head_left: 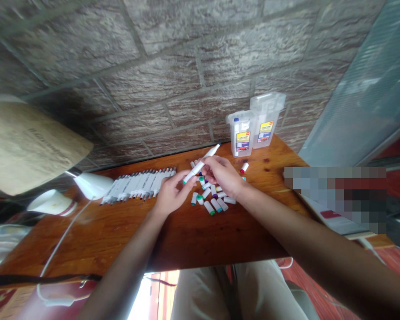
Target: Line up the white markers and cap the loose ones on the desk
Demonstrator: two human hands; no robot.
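Note:
A white marker (209, 155) with a green-tipped cap slants up to the right between my hands. My left hand (169, 192) grips its lower, capped end between thumb and fingers. Around the upper part of the barrel close the fingers of my right hand (222, 174). Below them lies a scatter of loose white caps (209, 207) with green, blue, purple and yellow ends, partly hidden by my hands. One red-ended cap (244, 167) lies apart on the right. Left of my left hand, several white markers (138, 184) lie side by side in a row.
Two clear plastic marker boxes (242, 140) stand against the stone-patterned wall; the front one has a blue-ended marker inside. A white lamp-like object (92, 186), a cup on its side (51, 202) and a cable are left on the wooden table (126, 240). A pixelated area covers the right edge.

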